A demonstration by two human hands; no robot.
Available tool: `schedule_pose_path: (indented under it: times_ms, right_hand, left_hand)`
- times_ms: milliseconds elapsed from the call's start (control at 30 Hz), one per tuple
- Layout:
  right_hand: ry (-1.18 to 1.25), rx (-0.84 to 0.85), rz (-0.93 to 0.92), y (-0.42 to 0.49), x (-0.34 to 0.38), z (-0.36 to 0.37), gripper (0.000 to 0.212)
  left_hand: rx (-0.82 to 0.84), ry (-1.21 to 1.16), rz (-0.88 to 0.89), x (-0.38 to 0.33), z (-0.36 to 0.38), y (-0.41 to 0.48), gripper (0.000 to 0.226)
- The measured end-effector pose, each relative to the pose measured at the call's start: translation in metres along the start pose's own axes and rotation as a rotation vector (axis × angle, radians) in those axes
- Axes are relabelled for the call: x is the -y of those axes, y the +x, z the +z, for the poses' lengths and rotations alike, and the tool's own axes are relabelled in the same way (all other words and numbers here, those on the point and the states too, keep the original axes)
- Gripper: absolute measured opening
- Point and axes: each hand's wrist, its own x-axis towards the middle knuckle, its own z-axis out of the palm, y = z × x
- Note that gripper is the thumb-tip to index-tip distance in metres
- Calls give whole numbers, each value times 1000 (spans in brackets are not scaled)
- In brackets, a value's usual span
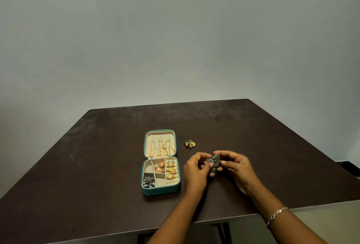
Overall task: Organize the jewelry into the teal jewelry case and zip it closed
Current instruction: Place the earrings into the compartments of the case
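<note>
Head: earring (pixel 213 161) between left hand (pixel 195 170), right hand (pixel 239 165)

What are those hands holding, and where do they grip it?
A dark silver jewelry piece, pinched at its sides by the left hand and right hand.

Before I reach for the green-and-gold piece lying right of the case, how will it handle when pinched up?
The green-and-gold piece looks small beside the case, so it is probably light. Its lumpy, petalled outline suggests it won't roll and should pinch easily. It may be two pieces lying together, so one could stay behind.
</note>
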Motion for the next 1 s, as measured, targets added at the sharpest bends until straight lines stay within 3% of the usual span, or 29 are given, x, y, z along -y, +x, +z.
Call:
schedule_pose_path:
  times_ms: [300, 467, 833, 1000]
  right_hand:
    - [-106, 12, -13, -3, 1, 6, 37]
    - [-127, 18, -8, -4, 2, 10, 23]
    - [-454, 122, -140, -16, 3, 52, 18]
    - [-516, 187, -152, -22, 4, 74, 18]
  left_hand:
    - [61, -136, 34, -25, -23, -5, 31]
    - [28, -150, 74, -37, -53, -5, 32]
    - [-341, 71, 79, -12, -149, -2, 30]
    - [-439, 46, 65, 9, -161, -11, 30]
